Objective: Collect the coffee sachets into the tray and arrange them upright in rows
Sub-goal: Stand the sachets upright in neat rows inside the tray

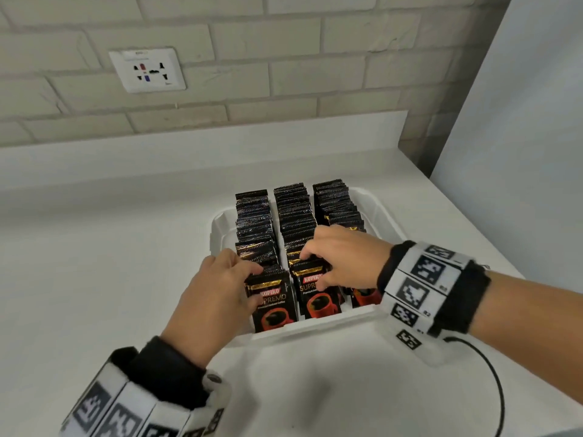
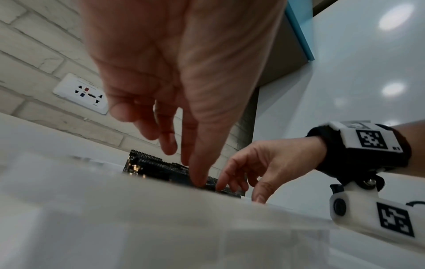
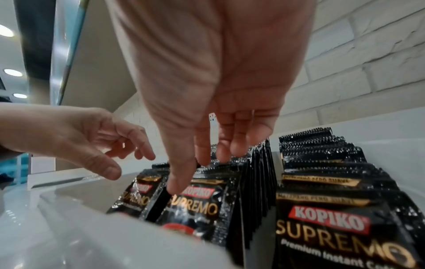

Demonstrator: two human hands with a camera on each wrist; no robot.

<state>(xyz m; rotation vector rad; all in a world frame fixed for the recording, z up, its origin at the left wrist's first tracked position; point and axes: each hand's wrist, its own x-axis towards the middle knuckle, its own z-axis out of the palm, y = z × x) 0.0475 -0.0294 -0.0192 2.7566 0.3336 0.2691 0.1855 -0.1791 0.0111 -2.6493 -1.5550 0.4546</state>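
Note:
A white tray [image 1: 331, 320] on the counter holds three rows of black Kopiko coffee sachets standing upright: left row [image 1: 254, 222], middle row [image 1: 295, 212], right row [image 1: 337, 203]. My right hand [image 1: 310, 269] pinches the front sachets of the middle row [image 3: 202, 198], thumb on the printed face, fingers behind the top edges. My left hand [image 1: 252, 285] sits at the front of the left row [image 3: 138, 193]. Its fingers are loosely curled over the tops and its thumb is in front. The right wrist view shows a small gap around that left hand [image 3: 133, 163].
A white flap [image 1: 315, 373] lies in front of the tray, toward me. A black cable [image 1: 492, 373] curves over the counter at the right. A wall socket [image 1: 147, 70] sits on the brick wall behind. A white panel [image 1: 520, 121] bounds the counter's right side.

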